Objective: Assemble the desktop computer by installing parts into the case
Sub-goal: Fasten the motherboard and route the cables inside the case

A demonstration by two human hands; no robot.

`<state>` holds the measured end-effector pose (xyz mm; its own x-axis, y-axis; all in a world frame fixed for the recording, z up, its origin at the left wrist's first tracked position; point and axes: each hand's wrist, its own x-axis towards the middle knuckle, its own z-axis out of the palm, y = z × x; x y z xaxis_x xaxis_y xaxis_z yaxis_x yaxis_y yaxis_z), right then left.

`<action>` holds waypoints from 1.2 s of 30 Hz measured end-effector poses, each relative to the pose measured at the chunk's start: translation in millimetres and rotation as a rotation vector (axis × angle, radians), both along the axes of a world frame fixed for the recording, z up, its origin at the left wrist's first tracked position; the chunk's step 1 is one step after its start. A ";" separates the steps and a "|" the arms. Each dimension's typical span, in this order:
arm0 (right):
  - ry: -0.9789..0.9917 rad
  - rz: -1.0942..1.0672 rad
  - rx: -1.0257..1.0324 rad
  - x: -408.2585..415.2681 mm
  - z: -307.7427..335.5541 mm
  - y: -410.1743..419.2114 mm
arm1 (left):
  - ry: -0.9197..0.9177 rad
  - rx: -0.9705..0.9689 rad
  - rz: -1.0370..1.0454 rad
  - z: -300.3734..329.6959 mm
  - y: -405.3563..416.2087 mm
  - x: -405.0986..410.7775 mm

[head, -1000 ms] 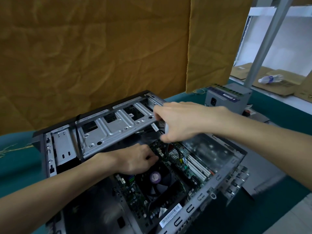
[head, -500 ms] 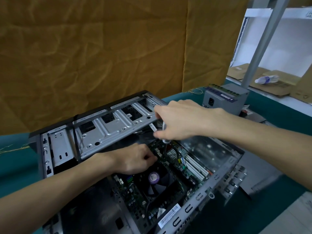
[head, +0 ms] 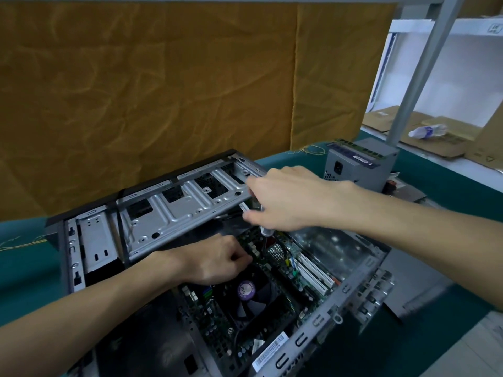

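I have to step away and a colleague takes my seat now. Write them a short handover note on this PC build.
Right hand grips a screwdriver, tip down toward the motherboard near the fan's far corner.
Left hand, fingers curled, rests at the cooler fan's upper edge; what it pinches is hidden.
The case lies open on its side; motherboard and fan are inside, the drive cage swung up.
The power supply stands outside on the table, not yet installed.
Left: finish this screw, fit the power supply, close up.

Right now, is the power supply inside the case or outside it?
Outside. The grey power supply stands on the green table, behind the open case and apart from it.
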<state>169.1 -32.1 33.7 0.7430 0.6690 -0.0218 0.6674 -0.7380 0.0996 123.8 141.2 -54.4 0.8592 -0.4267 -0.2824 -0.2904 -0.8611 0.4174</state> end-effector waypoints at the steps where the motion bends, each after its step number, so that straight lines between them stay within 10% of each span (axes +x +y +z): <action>1: 0.078 -0.001 -0.006 0.0 3.5 -0.4 | -0.005 0.002 -0.001 -0.1 -0.2 -0.1; 6: -0.089 0.034 -0.006 2.5 -0.6 3.8 | -0.013 -0.002 0.004 -0.8 0.4 0.4; 10: 0.235 -0.004 -0.011 7.4 11.3 0.0 | -0.015 0.003 0.003 -1.0 0.3 -0.4; 14: -0.018 -0.014 -0.051 6.1 3.0 4.8 | -0.014 -0.012 0.014 -1.5 0.6 -0.3; 18: 0.211 -0.020 -0.044 7.0 11.0 2.2 | -0.023 -0.012 0.010 -1.1 0.8 -0.7; 22: -0.043 -0.010 -0.060 6.0 1.5 6.0 | 0.015 0.005 0.017 0.2 2.1 1.6; 33: 0.195 0.003 -0.054 6.0 9.5 5.1 | 0.055 0.042 0.007 2.0 0.9 6.9; 36: -0.042 0.011 -0.064 6.2 1.4 8.3 | 0.036 0.041 0.008 2.2 0.8 5.5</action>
